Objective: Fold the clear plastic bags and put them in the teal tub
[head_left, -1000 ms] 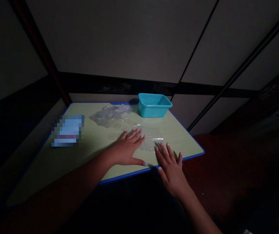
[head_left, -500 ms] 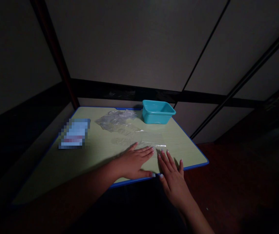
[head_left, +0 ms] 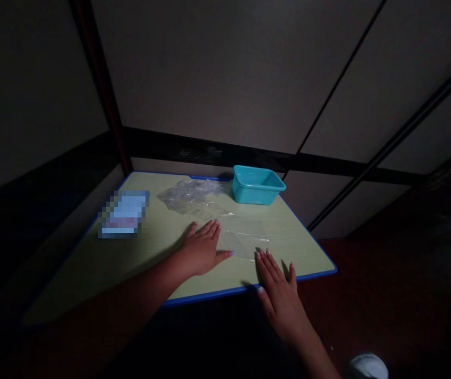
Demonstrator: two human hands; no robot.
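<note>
A clear plastic bag [head_left: 244, 243] lies flattened on the pale table [head_left: 288, 255], its sheen showing between my two hands. My left hand [head_left: 201, 247] rests palm down with fingers spread, its fingertips over the left part of the bag. At the bag's near right corner, my right hand [head_left: 278, 289] has its fingers stretched out and the fingertips touching the film; its thumb is at the table's blue edge. Beyond my left hand sits a crumpled heap of clear plastic bags [head_left: 189, 195]. How far the flat bag runs under my left hand is hidden.
A turquoise plastic basin [head_left: 257, 185] stands at the table's back right. On the left lies a flat, pixelated item [head_left: 124, 215]. Panelled cabinet doors [head_left: 217, 73] rise behind the table. A pale round-ended object [head_left: 367, 366] shows on the dark red floor [head_left: 339, 310].
My left hand has slid left and away from me across the plastic, uncovering more of the flat bag. My right hand has stayed nearly in place. The view has shifted slightly.
</note>
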